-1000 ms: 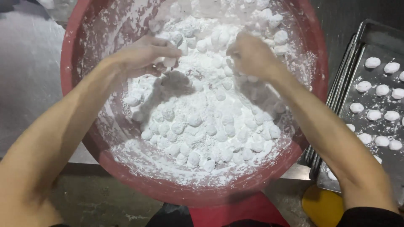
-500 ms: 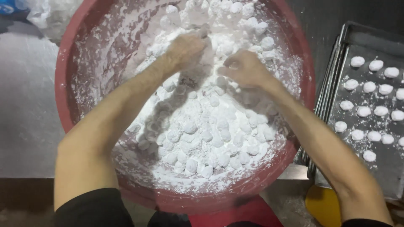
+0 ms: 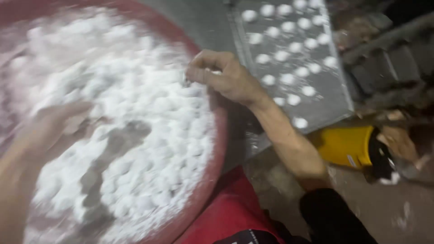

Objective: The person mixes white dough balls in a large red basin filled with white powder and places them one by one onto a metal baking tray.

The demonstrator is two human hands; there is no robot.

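head: right hand (image 3: 226, 77) clutches white balls (image 3: 135, 149).

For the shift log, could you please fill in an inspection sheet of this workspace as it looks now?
Surface: grey floor, dusted white.
Job's things: red basin heaped with floured white balls; metal tray carrying rows of white balls beside it.
Clutter: yellow container; red object under the basin.
Hands: right hand closed on white balls at the basin's rim; left hand blurred over the heap.
Cables: nothing seen.
Surroundings: dark, blurred objects past the tray.
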